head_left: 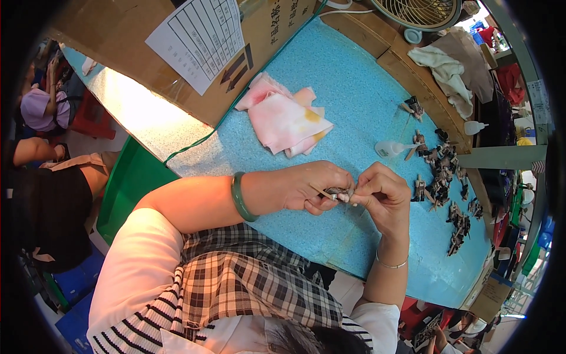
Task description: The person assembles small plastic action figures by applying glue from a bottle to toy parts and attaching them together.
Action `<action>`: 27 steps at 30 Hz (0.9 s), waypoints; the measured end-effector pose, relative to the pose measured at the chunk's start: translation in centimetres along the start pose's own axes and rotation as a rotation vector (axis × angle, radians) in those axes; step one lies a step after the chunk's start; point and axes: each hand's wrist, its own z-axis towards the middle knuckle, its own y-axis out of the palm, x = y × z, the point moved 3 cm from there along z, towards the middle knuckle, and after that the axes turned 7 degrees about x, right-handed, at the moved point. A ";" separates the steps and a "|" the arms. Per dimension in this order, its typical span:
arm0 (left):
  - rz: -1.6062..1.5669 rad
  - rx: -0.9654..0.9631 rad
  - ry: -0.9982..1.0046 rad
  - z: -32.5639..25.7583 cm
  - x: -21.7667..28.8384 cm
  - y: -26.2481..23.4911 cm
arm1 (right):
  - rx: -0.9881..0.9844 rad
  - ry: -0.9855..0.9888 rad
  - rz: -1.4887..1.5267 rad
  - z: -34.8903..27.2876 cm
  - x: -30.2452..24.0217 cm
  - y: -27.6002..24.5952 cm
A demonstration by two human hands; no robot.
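In front of my chest, over the blue tabletop, my left hand (pixel 315 184) is closed round a small figurine (pixel 340 195) with dark and pale parts. A thin tan stick (pixel 320 190) pokes out between the fingers of that hand; its other end is hidden. From the other side, my right hand (pixel 384 193) pinches the figurine's pale end between thumb and forefinger. Fingers cover most of it, so its full shape is hidden. Similar dark and beige figurines (pixel 439 171) lie in a loose heap to the right of my hands.
A stained pink-and-white cloth (pixel 286 121) lies beyond my left hand, beside a large cardboard box (pixel 141 59). One clear squeeze bottle (pixel 392 148) rests near the heap. Wooden edging (pixel 407 74), a fan (pixel 418 12) and a white rag (pixel 445 74) border the far side.
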 end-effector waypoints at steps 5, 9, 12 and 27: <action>0.006 0.015 0.037 0.0 0.0 0.1 | -0.009 -0.031 -0.026 0.0 0.0 0.0; 0.027 0.001 0.031 0.1 -0.1 -0.1 | 0.008 -0.064 -0.013 -0.1 0.2 0.1; 0.018 0.008 0.019 0.2 -0.1 -0.1 | 0.008 -0.070 -0.009 -0.1 0.2 0.1; 0.058 0.043 0.033 0.1 -0.1 0.0 | 0.014 -0.094 -0.047 -0.2 0.0 0.1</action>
